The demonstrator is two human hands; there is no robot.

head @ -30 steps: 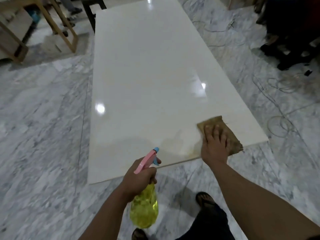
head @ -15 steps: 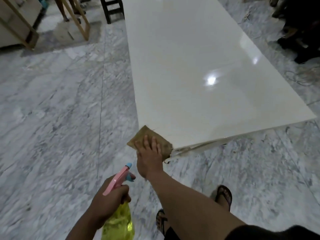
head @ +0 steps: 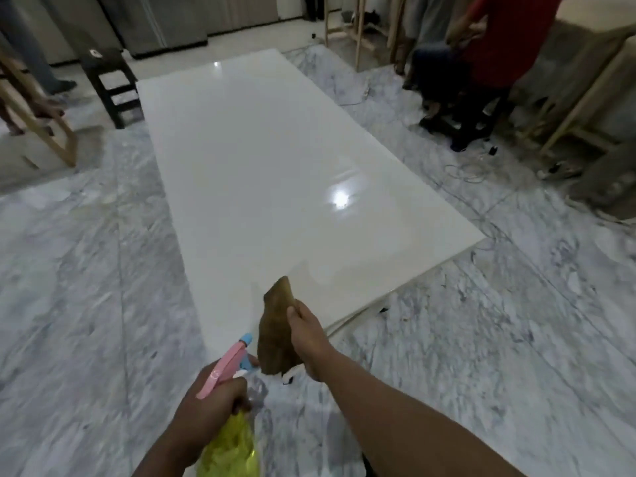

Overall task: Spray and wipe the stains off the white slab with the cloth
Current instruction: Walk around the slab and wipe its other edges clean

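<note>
The long glossy white slab (head: pixel 261 166) lies flat on the marble floor and runs away from me. My right hand (head: pixel 308 333) grips the brown cloth (head: pixel 275 332), which hangs lifted above the slab's near edge. My left hand (head: pixel 210 397) holds a spray bottle (head: pixel 230 438) with a yellow body and a pink and blue trigger head, low at the front, nozzle towards the slab. A faint damp patch shows on the slab just past the cloth.
Grey marble floor (head: pixel 86 287) surrounds the slab. A dark stool (head: pixel 110 84) stands at the far left corner, wooden frames (head: pixel 51 139) at left. People (head: pixel 481 63) stand at the far right, with cables (head: pixel 464 170) and wooden stands (head: pixel 578 108) on the floor there.
My right hand has lifted the cloth off the slab's near corner; it now hangs in the air. The view has tilted up and shows the whole slab. The bottle stays in my left hand.
</note>
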